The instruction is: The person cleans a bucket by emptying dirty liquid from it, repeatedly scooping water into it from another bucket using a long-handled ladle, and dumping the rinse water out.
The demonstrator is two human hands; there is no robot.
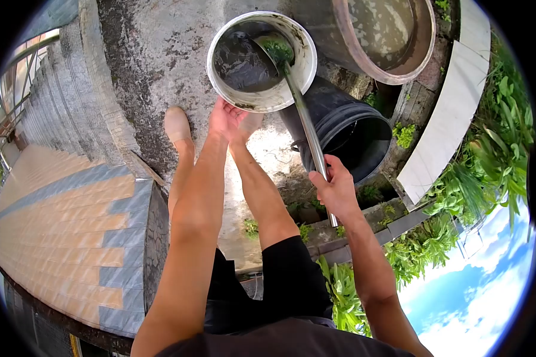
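Note:
A white bucket (pixel 307 65) with dark, murky liquid inside stands at the top centre. My left hand (pixel 223 121) is at its near side, palm up, with the fingertips against or just under the bucket's wall; part of the fingers is hidden. In my right hand (pixel 337 189) is the metal handle (pixel 307 122) of a long tool, gripped near its lower end. The handle slants up over the bucket's rim to a scoop-like head partly in the liquid, where a clump of green plant matter (pixel 278 52) lies.
A black bucket (pixel 378 134) lies tilted right of the white bucket. A large round tub (pixel 341 21) with murky water stands at the top right. Plants (pixel 500 131) and a pale slab edge (pixel 452 113) line the right; a tiled surface (pixel 65 238) is at left.

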